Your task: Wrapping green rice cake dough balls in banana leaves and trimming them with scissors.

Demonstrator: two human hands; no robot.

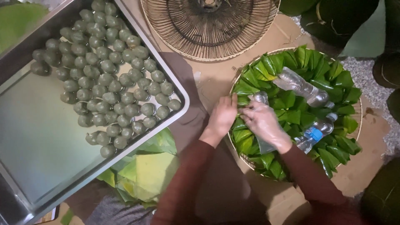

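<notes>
1. Hands meet over the near-left edge of a round woven basket (357, 109) lined with folded green leaf pieces (296, 109).
2. Left hand (223, 117) is bare, fingers curled loosely down onto the leaves at the basket's rim; whether it grips one I cannot tell.
3. Right hand (263, 121) wears a thin clear plastic glove, fingers partly closed, pinching at a leaf just beside the left hand.
4. Two clear plastic bottles (303, 88) lie on the leaves, right of the hands.
5. Metal tray (37, 146) at left holds many round green dumplings (111, 79).
6. Loose leaves (148, 173) lie near the tray's right corner; an empty wire basket (208, 25) sits far.
</notes>
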